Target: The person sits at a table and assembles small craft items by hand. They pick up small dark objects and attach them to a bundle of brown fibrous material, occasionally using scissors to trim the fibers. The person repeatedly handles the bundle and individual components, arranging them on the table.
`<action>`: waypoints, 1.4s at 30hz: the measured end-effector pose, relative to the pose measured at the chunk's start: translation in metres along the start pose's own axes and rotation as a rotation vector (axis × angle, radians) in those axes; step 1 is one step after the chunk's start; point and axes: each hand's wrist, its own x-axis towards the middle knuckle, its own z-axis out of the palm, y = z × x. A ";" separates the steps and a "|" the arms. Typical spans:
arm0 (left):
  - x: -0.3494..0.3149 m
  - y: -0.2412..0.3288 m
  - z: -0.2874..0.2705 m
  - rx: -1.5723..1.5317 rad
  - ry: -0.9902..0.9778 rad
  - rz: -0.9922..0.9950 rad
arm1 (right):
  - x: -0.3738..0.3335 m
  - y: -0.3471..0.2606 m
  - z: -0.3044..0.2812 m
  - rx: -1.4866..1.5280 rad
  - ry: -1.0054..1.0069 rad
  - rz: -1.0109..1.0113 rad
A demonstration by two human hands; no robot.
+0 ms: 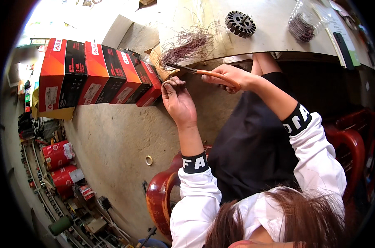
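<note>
My right hand (pixel 234 76) is closed round the orange handles of a pair of scissors (pixel 210 73). Their dark blades point left, over the edge of a tangle of thin dark reddish wire (pixel 189 46). Just below the blade tips is my left hand (pixel 177 99), its fingertips curled in and pressed together. Whatever those fingers pinch is too small or too hidden to name. The wire heap lies on the near left corner of the pale worktable (pixel 270 25), with loose ends spreading in all directions.
A dark slotted rotor-like disc (pixel 240 24) and a clear plastic container of dark coiled pieces (pixel 302 29) stand on the table. A black phone (pixel 343 49) lies at right. Several red-and-black boxes (pixel 98 74) line the left. A tape ring (pixel 149 160) is on the floor beside the red chair (pixel 160 194).
</note>
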 end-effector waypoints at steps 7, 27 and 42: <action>-0.007 -0.003 0.003 0.052 0.081 0.020 | -0.002 -0.002 -0.005 -0.071 -0.076 0.022; -0.003 -0.002 -0.007 -0.075 0.174 -0.011 | -0.013 -0.007 -0.003 -0.464 -0.105 -0.063; -0.055 0.017 -0.009 -0.038 0.225 -0.073 | -0.097 -0.038 -0.073 -0.018 0.420 -0.342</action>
